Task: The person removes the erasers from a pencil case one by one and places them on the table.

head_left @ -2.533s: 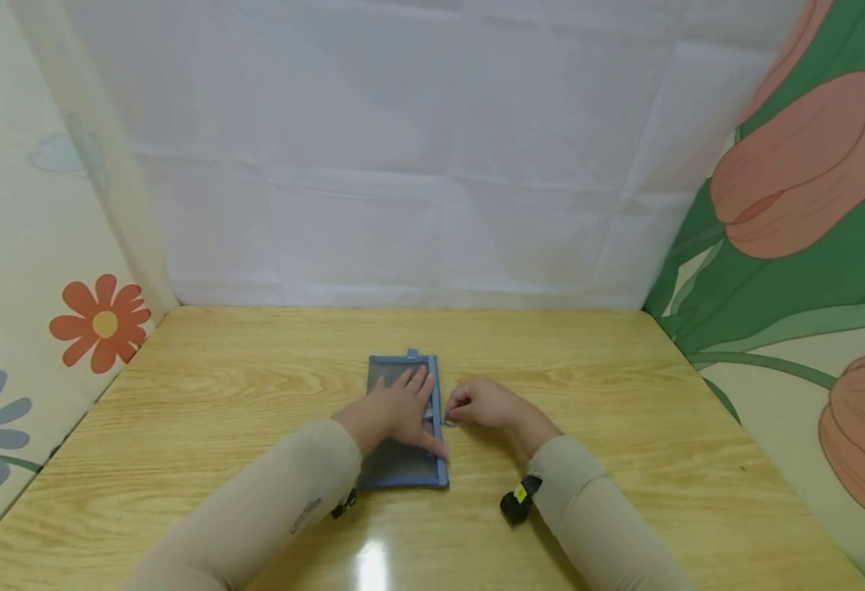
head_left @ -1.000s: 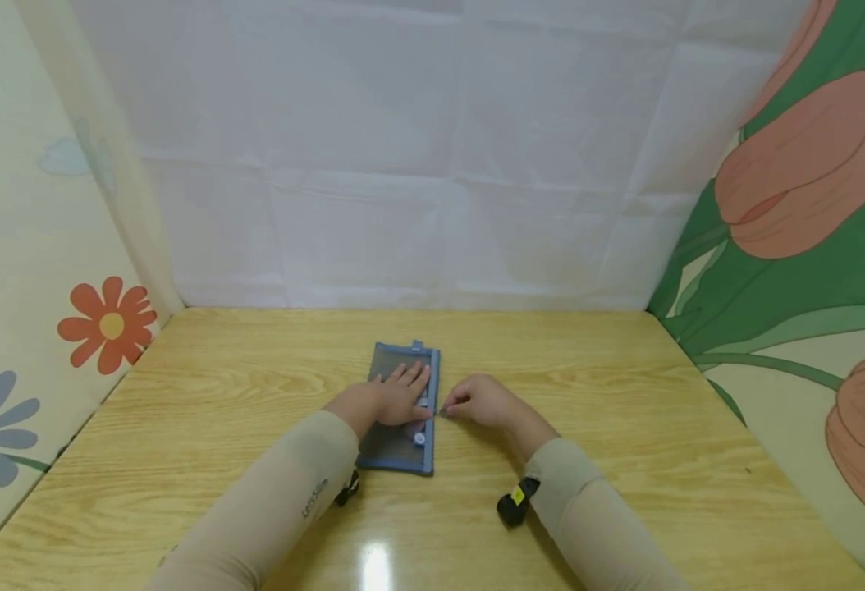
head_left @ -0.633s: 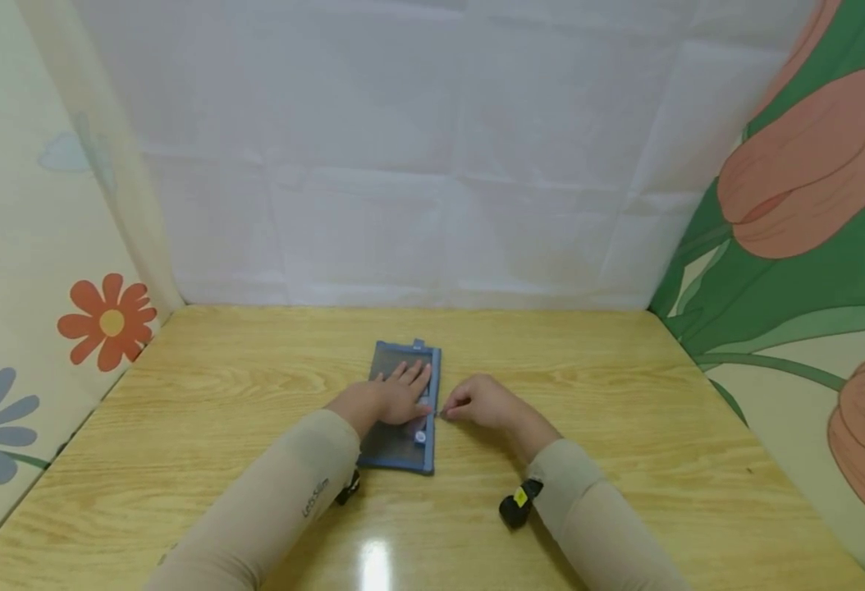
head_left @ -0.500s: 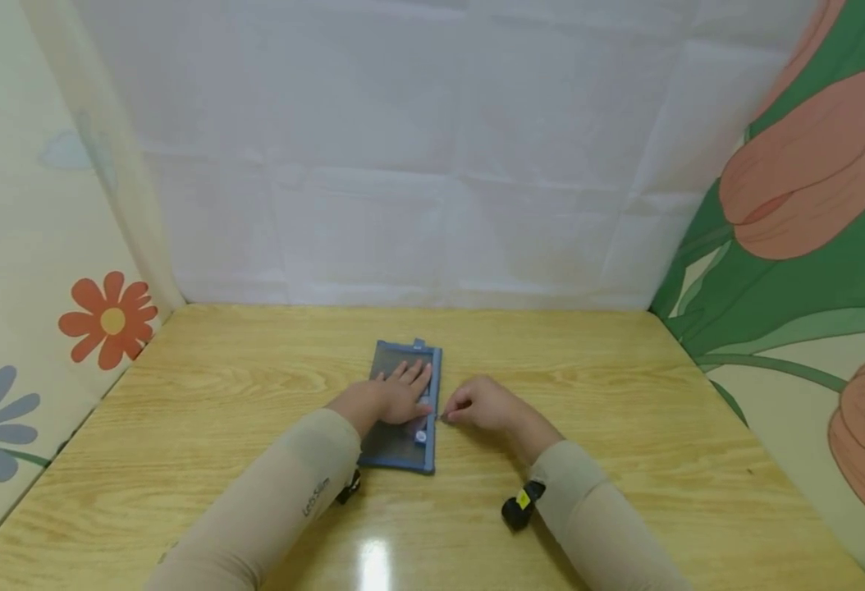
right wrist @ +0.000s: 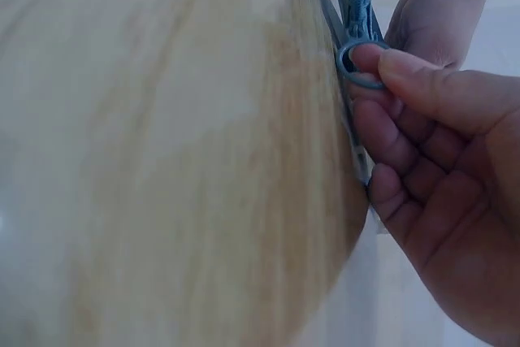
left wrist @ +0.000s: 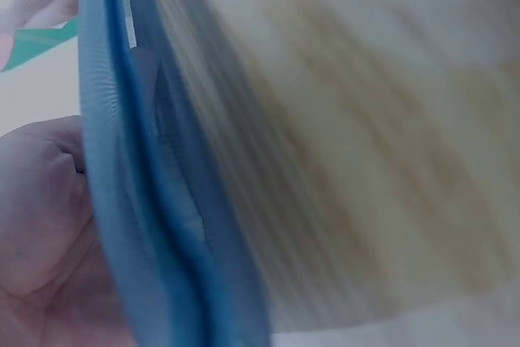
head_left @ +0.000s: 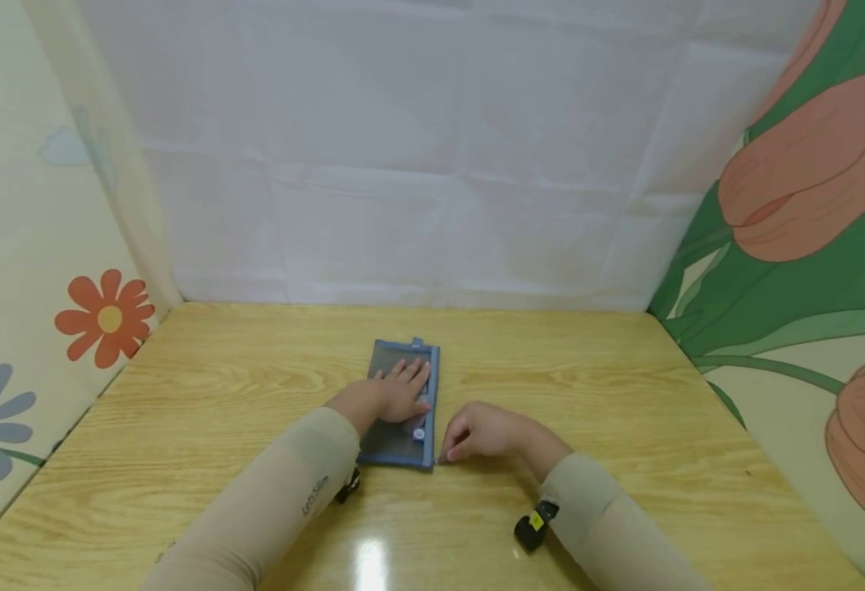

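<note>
A flat blue zip pouch (head_left: pixel 395 450) with a grey mesh face lies on the table in the head view, its zip along the right edge. My left hand (head_left: pixel 400 400) rests palm down on the mesh with fingers spread, hiding the pouch's middle. At the near right corner, my right hand (head_left: pixel 486 431) pinches the zip's ring-shaped pull (right wrist: pixel 344 72) between thumb and forefinger. The right wrist view shows the ring around the forefinger's tip. Something with a round white mark (head_left: pixel 419 434) shows at the pouch near the zip, below my left thumb.
The wood-grain table (head_left: pixel 255 361) runs back to a white cloth backdrop (head_left: pixel 373 164). Flower-printed panels (head_left: pixel 794 246) stand at both sides. A black wrist camera (head_left: pixel 534 529) sits under my right forearm.
My right hand has drawn the zip pull toward me, from mid-edge to the near corner. Earlier, the pouch shifted slightly away and my left thumb moved up. My left hand now holds still.
</note>
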Demonstrator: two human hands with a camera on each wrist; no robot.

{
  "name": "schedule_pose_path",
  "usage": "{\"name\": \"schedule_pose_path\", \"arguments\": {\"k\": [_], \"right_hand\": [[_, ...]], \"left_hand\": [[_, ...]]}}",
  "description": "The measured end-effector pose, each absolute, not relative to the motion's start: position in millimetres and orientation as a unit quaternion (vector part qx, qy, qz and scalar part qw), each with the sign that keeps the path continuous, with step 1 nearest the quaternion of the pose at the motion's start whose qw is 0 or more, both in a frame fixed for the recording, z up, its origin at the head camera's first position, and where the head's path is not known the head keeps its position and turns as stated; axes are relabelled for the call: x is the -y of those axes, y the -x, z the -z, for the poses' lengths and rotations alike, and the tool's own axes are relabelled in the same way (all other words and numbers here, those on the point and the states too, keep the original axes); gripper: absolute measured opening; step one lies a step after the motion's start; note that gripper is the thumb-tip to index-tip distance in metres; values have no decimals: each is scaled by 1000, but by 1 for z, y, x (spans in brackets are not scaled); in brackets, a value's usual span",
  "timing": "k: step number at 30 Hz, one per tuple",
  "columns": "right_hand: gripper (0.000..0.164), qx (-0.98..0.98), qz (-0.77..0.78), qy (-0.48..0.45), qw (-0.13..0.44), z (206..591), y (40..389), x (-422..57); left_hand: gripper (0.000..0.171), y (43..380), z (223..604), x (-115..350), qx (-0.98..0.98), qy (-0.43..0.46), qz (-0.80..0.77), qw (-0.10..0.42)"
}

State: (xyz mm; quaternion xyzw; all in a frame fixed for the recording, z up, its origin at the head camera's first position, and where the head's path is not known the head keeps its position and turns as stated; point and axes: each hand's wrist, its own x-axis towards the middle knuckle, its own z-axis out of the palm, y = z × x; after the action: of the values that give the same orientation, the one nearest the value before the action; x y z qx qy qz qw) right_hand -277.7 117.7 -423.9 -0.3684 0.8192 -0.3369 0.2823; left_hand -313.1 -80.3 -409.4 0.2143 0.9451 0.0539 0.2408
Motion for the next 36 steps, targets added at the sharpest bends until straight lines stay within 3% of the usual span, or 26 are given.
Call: {"name": "schedule_pose_path", "arguments": {"k": [11, 20, 31, 36], "right_hand": [[7, -815, 339, 377, 281, 427, 280, -116], [9, -853, 327, 339, 225, 431, 291, -121], [10, -857, 345, 318, 211, 429, 299, -124], [11, -860, 356, 305, 201, 428, 301, -124]], "left_hand": [[71, 311, 410, 82, -946, -230, -48, 224], [96, 305, 413, 83, -954, -232, -33, 188], [105, 296, 406, 72, -962, -206, -11, 180], [100, 289, 407, 61, -968, -184, 4, 170]]}}
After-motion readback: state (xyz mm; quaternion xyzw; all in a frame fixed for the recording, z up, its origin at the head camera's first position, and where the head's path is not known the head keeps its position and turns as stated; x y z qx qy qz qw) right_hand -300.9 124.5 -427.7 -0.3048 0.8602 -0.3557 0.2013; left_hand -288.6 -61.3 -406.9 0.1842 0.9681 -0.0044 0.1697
